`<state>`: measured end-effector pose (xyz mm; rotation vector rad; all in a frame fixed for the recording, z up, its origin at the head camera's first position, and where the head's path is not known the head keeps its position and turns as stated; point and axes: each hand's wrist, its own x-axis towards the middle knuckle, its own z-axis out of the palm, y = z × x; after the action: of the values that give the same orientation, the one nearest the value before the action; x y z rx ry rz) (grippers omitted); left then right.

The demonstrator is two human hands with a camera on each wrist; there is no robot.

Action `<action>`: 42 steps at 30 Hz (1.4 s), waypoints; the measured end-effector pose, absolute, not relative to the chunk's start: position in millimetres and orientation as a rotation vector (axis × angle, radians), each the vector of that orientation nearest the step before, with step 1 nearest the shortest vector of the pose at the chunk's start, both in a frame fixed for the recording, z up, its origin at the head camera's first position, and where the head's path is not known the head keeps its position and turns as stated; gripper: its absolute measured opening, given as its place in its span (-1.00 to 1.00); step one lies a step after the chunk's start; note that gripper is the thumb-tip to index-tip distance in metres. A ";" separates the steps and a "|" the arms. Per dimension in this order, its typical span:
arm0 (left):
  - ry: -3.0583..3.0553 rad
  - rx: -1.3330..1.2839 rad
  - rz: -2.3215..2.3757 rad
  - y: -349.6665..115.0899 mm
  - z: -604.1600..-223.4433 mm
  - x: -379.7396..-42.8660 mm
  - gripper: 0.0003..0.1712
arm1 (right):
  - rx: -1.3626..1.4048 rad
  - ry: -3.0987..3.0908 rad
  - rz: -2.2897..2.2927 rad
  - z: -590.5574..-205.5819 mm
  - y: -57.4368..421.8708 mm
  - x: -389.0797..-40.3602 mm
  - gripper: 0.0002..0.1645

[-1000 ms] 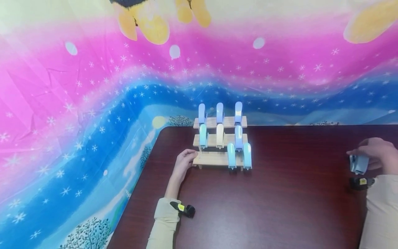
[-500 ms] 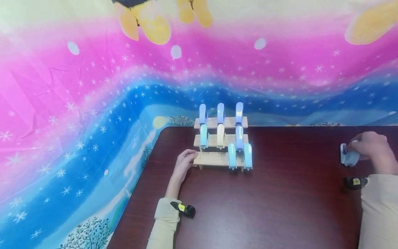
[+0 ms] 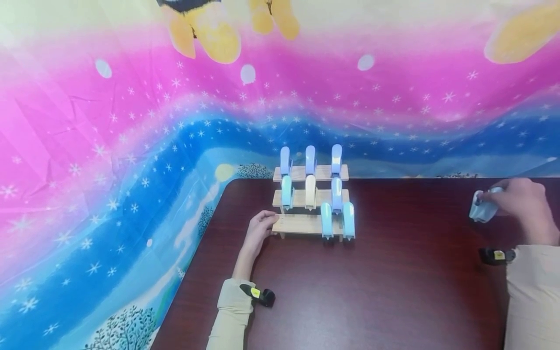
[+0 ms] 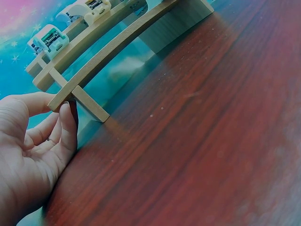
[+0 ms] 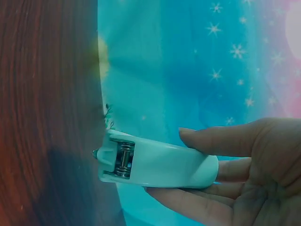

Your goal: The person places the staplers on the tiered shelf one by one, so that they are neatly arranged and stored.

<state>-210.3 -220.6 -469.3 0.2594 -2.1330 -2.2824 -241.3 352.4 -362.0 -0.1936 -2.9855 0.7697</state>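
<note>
My left hand [image 3: 254, 236] pinches the left end of the lowest shelf of a three-step wooden rack [image 3: 297, 223]; the left wrist view shows the fingers [image 4: 40, 102] at the shelf's corner. My right hand [image 3: 525, 204], far right above the table, holds a pale mint stapler [image 5: 171, 165] between thumb and fingers, its spring end pointing away from the palm. On the rack's top step stand three lavender staplers [image 3: 310, 159]. The middle step bears a mint stapler [image 3: 286, 191], a cream stapler [image 3: 310, 192] and a lavender stapler [image 3: 336, 194]. Two mint staplers [image 3: 326, 219] stand at the lowest step's right end.
The dark red-brown table [image 3: 372, 291] extends right and toward me from the rack. Behind it hangs a pink and blue printed cloth [image 3: 175, 136] with snowflakes. Each wrist wears a black camera strap [image 3: 258, 293].
My right hand has moved a little left and away from me, tilting the stapler it holds. The left hand stays on the rack's end.
</note>
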 end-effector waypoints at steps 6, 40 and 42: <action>-2.129 0.255 -2.293 -220.8 -469.8 -211.1 -0.69 | -0.182 -2.928 0.772 -348.2 336.4 -236.0 -0.38; -2.147 0.227 -2.248 -221.6 -472.3 -210.4 -0.69 | -0.087 -2.482 1.181 -278.9 230.7 -201.9 -0.30; -2.154 0.224 -2.241 -221.1 -473.2 -208.9 -0.69 | -0.048 -2.475 1.211 -277.8 225.0 -201.9 -0.30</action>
<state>-208.9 -221.1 -473.2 0.2243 -2.1537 -2.2412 -201.9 225.0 -277.8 -0.0481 -2.4752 1.2110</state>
